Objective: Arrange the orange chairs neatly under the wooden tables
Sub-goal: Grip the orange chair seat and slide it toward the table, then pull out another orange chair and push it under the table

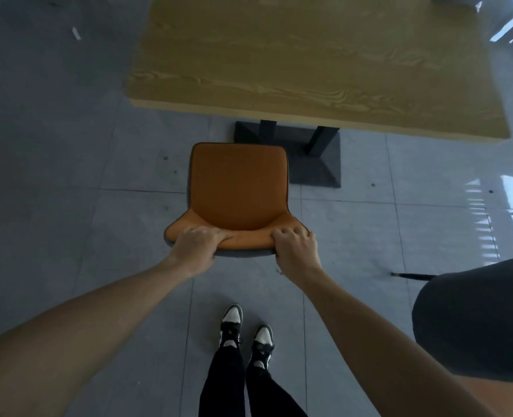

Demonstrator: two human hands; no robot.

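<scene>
1. The orange chair (238, 188) stands on the grey tiled floor (68, 176), seen from above and behind, its seat facing the wooden desk (309, 64).
2. The front edge of the seat lies near the desk's near edge but is not under it; the whole seat shows in the open, with a strip of floor visible between the two.
3. The chair sits toward the left half of the desk, in front of the desk's dark pedestal base (312, 164), and the seat's right front corner overlaps that base in this view.
4. The left hand (196, 243) is closed over the left end of the backrest's top edge, fingers curled over onto the orange padding.
5. The right hand (295, 245) is clenched the same way on the right end of the backrest, knuckles up, so both hands grip the chair.
6. Both bare forearms reach forward from the lower corners of the view.
7. Below the chair, the person's black trousers and black-and-white shoes (246, 329) stand on the tiles, the left shoe slightly ahead.
8. At the right edge, a dark rounded chair back (474, 320) fills the lower corner, with a thin dark leg showing beside it.
9. Bright window reflections (507, 206) lie on the floor to the right.
</scene>
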